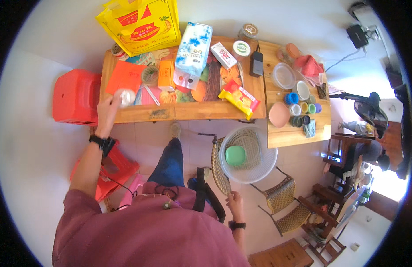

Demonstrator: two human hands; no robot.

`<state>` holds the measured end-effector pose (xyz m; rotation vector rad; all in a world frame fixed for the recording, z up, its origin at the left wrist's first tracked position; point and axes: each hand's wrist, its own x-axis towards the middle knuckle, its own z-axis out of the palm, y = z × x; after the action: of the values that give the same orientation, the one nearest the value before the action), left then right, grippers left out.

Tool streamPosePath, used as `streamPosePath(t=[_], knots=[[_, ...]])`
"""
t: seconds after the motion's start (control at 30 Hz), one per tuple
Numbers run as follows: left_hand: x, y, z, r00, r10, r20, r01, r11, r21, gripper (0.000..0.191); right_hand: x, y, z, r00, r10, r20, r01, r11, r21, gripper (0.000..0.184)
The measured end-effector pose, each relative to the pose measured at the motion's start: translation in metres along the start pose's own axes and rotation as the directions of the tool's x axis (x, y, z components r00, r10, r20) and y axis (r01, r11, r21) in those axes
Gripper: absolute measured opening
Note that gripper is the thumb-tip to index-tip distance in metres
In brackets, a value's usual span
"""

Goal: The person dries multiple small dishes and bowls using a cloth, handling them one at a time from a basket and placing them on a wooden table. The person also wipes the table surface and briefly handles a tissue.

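Note:
My left hand point(106, 111) reaches over the left front corner of the wooden table point(189, 111), its fingers around the side of a small clear tub point(126, 97) with white inside. That tub is slightly blurred. Beside it lie a red paper envelope point(125, 75), a roll of tape point(150, 75), a white plastic stick point(151, 95) and an orange box point(166, 73). My right hand point(235, 204) hangs low at my side, fingers loosely bent, with nothing seen in it. Close to its fingertips is the edge of a woven chair point(217, 167); contact is unclear.
A yellow bag point(149, 33), a tissue pack point(194, 46) and a snack packet point(240, 99) occupy the table. Paint jars point(295, 109) and bowls stand on the right table. A plastic basket point(271, 163) holds a green tray point(235, 155). Red stool point(109, 177) at left; people point(356, 160) far right.

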<state>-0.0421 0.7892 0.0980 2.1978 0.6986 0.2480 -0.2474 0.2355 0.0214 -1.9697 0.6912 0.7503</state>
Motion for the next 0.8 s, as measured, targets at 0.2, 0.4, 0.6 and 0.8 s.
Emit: streamPosePath(t=[0.2, 0.4, 0.6, 0.8], knots=[[-0.183, 0.001, -0.015, 0.994, 0.027, 0.108, -0.050, 0.975, 0.217, 0.032, -0.020, 0.115, -0.066, 0.990, 0.093, -0.106, -0.096, 0.995, -0.027, 0.034], [-0.273, 0.020, -0.003, 0.941, 0.193, 0.278, -0.265, 0.931, 0.252, 0.024, -0.060, 0.205, -0.092, 0.962, 0.248, -0.110, -0.243, 0.968, 0.060, 0.035], [-0.307, 0.041, 0.022, 0.820, 0.259, 0.511, -0.398, 0.899, 0.183, 0.024, -0.101, 0.228, -0.060, 0.959, 0.262, -0.112, -0.243, 0.957, 0.158, 0.034], [-0.349, 0.041, 0.015, 0.801, 0.299, 0.518, -0.397, 0.914, 0.085, 0.024, -0.116, 0.225, -0.047, 0.983, 0.176, -0.047, -0.174, 0.984, 0.034, 0.035]])
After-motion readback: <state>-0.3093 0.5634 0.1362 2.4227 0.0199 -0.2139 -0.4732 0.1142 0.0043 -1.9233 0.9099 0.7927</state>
